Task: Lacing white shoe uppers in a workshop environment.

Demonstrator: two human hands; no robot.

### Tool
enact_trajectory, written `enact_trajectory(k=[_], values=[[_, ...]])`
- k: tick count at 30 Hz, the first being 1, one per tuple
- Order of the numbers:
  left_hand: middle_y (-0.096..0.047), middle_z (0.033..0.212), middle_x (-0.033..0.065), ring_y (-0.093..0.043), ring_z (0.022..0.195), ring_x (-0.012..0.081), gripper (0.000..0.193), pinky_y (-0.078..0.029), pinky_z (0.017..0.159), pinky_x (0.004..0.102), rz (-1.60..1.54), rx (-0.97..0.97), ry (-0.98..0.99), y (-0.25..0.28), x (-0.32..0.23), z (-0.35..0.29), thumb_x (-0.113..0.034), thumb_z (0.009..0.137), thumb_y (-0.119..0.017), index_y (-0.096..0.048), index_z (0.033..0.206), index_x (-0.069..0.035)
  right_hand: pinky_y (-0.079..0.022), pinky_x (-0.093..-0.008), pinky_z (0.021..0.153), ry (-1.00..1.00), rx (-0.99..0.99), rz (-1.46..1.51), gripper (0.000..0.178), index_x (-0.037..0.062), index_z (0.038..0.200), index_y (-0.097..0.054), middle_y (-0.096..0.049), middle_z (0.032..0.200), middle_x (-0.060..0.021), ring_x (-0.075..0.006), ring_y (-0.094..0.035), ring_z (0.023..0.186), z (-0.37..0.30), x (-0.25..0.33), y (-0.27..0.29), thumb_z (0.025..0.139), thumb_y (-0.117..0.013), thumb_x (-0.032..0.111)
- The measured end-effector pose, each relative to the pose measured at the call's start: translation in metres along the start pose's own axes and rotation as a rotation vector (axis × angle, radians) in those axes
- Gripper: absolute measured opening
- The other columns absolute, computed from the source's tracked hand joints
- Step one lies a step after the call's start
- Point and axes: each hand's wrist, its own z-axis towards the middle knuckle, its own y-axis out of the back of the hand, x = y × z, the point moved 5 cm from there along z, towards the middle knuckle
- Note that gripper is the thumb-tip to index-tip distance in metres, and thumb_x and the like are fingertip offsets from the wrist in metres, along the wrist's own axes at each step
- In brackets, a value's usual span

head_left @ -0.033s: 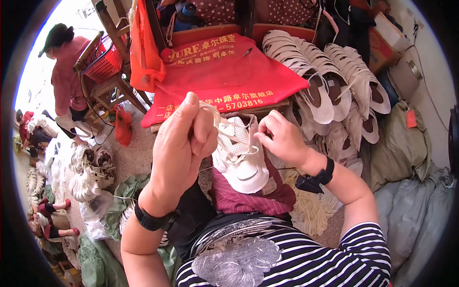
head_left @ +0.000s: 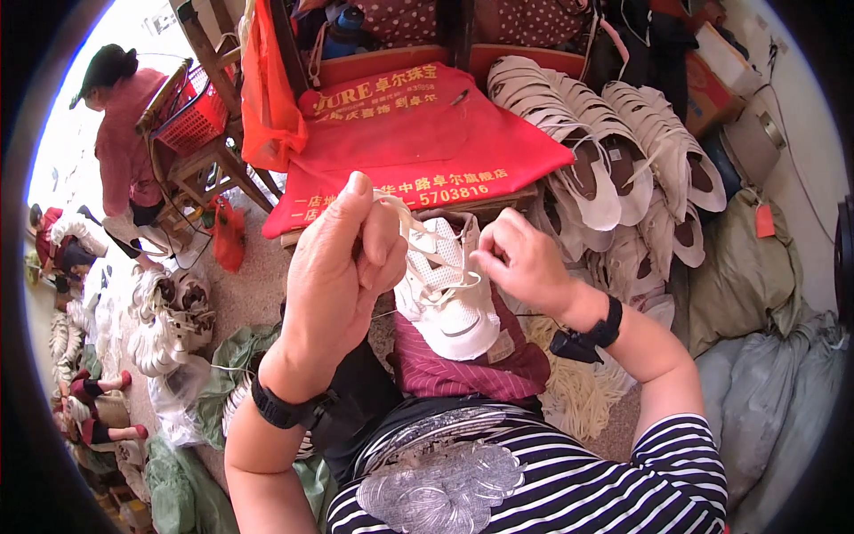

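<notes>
A white lace-up shoe upper point(head_left: 455, 327) rests on a maroon pinstriped cloth point(head_left: 427, 378) over my lap, its toe pointing toward me. A pale shoelace point(head_left: 405, 216) runs from its eyelets up to my left hand point(head_left: 331, 262), which is raised at the left of the shoe and closed on the lace. Close by the shoe's right edge, my right hand point(head_left: 527, 265) is closed, thumb and forefinger pinched together. What those fingers hold, if anything, is too small to make out.
Ahead lies a table with a red printed cloth point(head_left: 356, 160) and a pen point(head_left: 460, 97). Nested rows of shoe uppers point(head_left: 598, 191) stand at its right. Loose pale laces point(head_left: 583, 392) hang beside my lap. Sacks point(head_left: 745, 285) fill the right; a person point(head_left: 129, 142) bends at far left.
</notes>
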Motion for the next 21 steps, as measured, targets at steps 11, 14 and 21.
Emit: enact_trajectory(k=[11, 14, 21], values=[[-0.032, 0.05, -0.003, -0.026, 0.038, 0.0078, 0.052, -0.022, 0.043, 0.0252, 0.067, -0.054, -0.013, 0.002, 0.011, 0.005, -0.036, 0.106, -0.031, -0.037, 0.06, -0.012, -0.051, -0.0394, 0.06, 0.413, 0.238, -0.198, 0.016, 0.0073, 0.094, -0.059, -0.054, 0.081, -0.0103, -0.0305, -0.061, 0.069, -0.014, 0.035, -0.026, 0.081, -0.065, 0.015], [-0.032, 0.05, -0.0031, -0.027, 0.038, 0.008, 0.052, -0.022, 0.043, 0.0253, 0.088, -0.063, -0.016, 0.002, 0.007, 0.005, -0.036, 0.106, -0.031, -0.037, 0.06, -0.012, -0.051, -0.0396, 0.061, 0.274, 0.239, -0.006, 0.017, 0.0065, 0.093, -0.058, -0.055, 0.082, -0.0104, -0.0301, -0.062, 0.071, -0.014, 0.024, -0.038, 0.081, -0.065, 0.017], [-0.031, 0.053, -0.0039, -0.024, 0.044, 0.0075, 0.046, -0.021, 0.044, 0.0257, 0.154, -0.059, -0.021, -0.045, -0.02, 0.003, -0.031, 0.106, -0.034, -0.037, 0.064, -0.013, -0.051, -0.0388, 0.065, 0.168, 0.221, -0.038, 0.016, 0.0072, 0.088, -0.059, -0.058, 0.088, -0.0106, -0.0291, -0.063, 0.079, -0.015, 0.029, -0.047, 0.081, -0.065, 0.02]])
